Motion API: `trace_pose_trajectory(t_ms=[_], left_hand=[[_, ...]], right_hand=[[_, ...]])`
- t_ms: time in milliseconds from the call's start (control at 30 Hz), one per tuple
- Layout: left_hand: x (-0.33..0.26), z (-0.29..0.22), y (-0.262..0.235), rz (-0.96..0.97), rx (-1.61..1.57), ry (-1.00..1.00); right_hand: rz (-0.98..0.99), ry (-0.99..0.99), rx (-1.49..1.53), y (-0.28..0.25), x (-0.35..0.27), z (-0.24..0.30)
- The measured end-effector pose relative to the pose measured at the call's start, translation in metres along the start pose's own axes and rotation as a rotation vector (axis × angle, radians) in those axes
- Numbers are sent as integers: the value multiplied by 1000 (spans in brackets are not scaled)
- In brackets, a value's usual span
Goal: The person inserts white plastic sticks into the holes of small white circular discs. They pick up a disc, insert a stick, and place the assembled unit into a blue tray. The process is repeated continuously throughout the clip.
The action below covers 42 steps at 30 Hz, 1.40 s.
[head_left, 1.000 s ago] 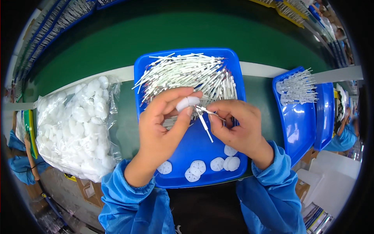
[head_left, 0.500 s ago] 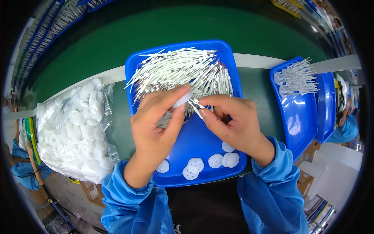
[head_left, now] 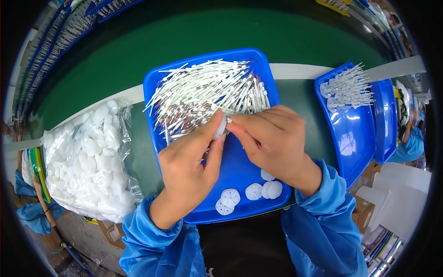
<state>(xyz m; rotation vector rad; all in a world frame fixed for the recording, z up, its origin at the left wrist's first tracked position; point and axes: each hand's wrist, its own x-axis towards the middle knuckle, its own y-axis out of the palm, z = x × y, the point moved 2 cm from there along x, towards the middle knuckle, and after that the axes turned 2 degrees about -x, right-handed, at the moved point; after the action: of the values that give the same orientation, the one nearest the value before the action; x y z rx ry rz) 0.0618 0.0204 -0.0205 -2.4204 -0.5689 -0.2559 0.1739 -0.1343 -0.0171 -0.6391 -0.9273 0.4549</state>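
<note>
At the centre of the frame the left hand (head_left: 191, 159) pinches a small white disc (head_left: 220, 127) between thumb and fingers, over the blue tray (head_left: 240, 166). The right hand (head_left: 272, 138) meets it fingertip to fingertip, curled closed; what it grips is hidden. White rods (head_left: 207, 94) fill the tray's upper half; loose discs (head_left: 249, 194) lie along its lower edge.

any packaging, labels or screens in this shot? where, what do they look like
Clear plastic bag: on the table left of the left hand, bulging, full of white round parts.
Cardboard cartons: lower right, beyond the right hand, brown, partly hidden.
No screens; any labels are too small to tell.
</note>
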Motion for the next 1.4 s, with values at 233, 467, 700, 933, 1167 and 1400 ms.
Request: trace_pose_trajectory(t_ms=[233,467,700,933,1167,1400], left_hand=[[12,6,-5,35,-228,-26],[12,7,-10,-29,-114,106],[11,5,-6,-48,-47,280],[9,0,-6,-70,8,334],[6,-2,-6,-67,66,386],[9,-1,-7,-84,62,422]], right_hand=[[-26,61,94,2,-1,-5],[29,199,503,-6,3,-13],[295,479,746,-12,-4,-9],[260,470,839,-6,-6,-10],[266,387,918,-1,-8,-12],[316,419,1086,-6,-8,-16]])
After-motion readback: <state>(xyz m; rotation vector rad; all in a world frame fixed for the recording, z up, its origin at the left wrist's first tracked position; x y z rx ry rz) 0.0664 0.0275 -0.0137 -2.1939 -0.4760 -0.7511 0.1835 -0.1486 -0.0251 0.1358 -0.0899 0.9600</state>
